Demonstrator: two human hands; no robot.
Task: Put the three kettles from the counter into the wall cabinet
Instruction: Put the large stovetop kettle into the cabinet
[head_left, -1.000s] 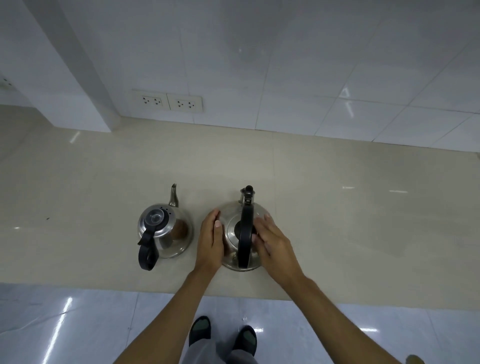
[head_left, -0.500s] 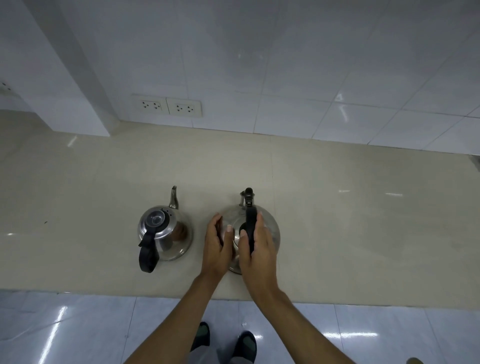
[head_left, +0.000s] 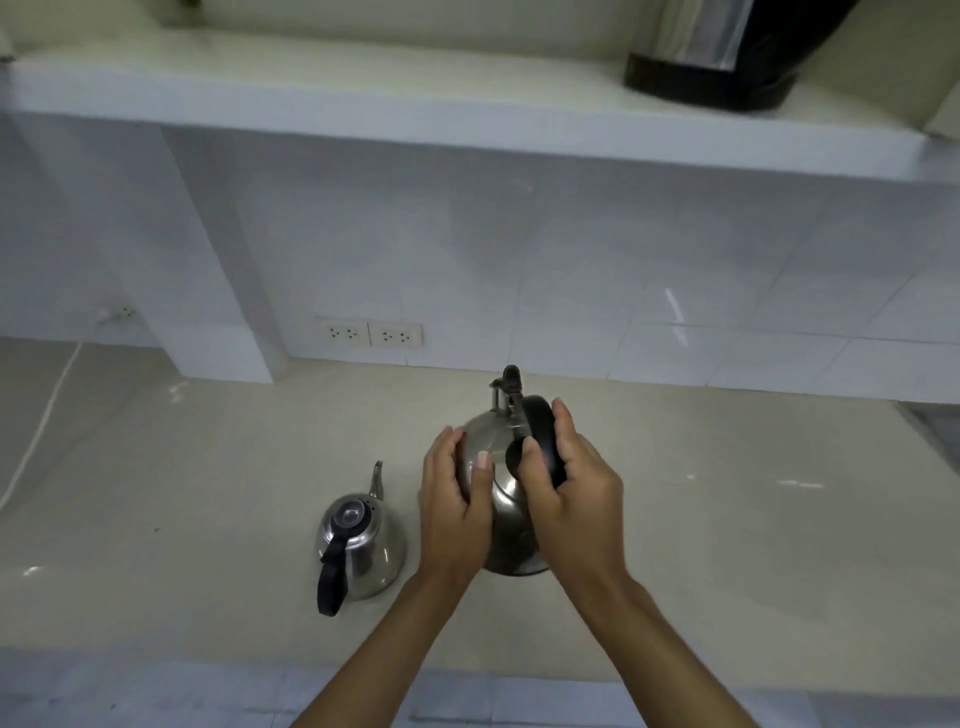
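A large steel kettle (head_left: 506, 512) with a black top handle hangs tilted above the beige counter (head_left: 727, 545). My right hand (head_left: 569, 491) is closed around its black handle. My left hand (head_left: 454, 501) presses flat against the kettle's left side. A smaller steel kettle (head_left: 361, 548) with a black side handle stands on the counter just left of my hands. On the wall cabinet's white shelf (head_left: 467, 124) at the top right stands a dark-based kettle (head_left: 717, 57), only its lower part in view.
Two wall sockets (head_left: 374, 335) sit in the white tiled backsplash behind the kettles. A white pillar (head_left: 208, 291) juts out at the left, with a white cord (head_left: 47, 415) running down onto the counter beyond it.
The large kettle has come up off the counter and tilted, with my right hand now around its handle. My view has swung upward, bringing the cabinet shelf into sight.
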